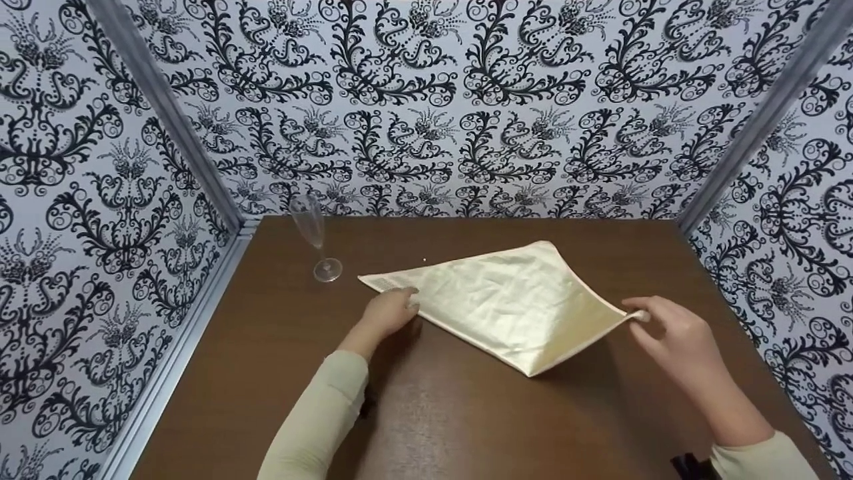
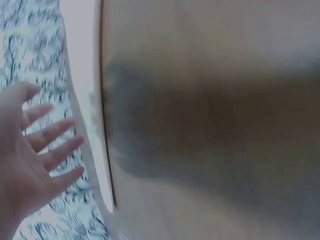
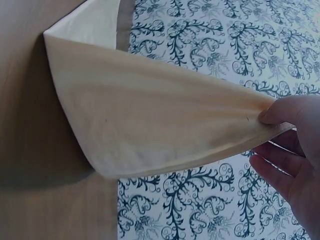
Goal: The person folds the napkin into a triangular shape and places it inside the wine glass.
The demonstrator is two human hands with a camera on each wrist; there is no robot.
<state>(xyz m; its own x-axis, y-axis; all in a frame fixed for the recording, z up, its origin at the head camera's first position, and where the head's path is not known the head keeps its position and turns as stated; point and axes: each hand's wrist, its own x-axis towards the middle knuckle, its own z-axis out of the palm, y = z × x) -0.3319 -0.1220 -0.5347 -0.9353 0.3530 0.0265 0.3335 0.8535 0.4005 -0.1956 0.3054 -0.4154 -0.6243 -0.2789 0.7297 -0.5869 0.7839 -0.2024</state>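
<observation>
A shiny pale-yellow cloth (image 1: 493, 300) lies over the middle of the table, with its near right part lifted off the wood. Between thumb and fingers, my right hand (image 1: 683, 337) pinches the raised corner; the right wrist view shows the cloth (image 3: 150, 115) stretching from that grip down to the table. My left hand (image 1: 390, 313) is at the cloth's left edge. In the left wrist view, the left hand (image 2: 35, 155) has its fingers spread and fairly straight, with nothing gripped. Whether it touches the cloth I cannot tell.
A clear stemmed flute glass (image 1: 311, 223) stands upright at the table's back left, just beyond the cloth's left tip. The brown table (image 1: 453, 427) is bordered by patterned walls (image 1: 426, 120) at the back and both sides. A tiny white speck (image 1: 424, 260) lies behind the cloth.
</observation>
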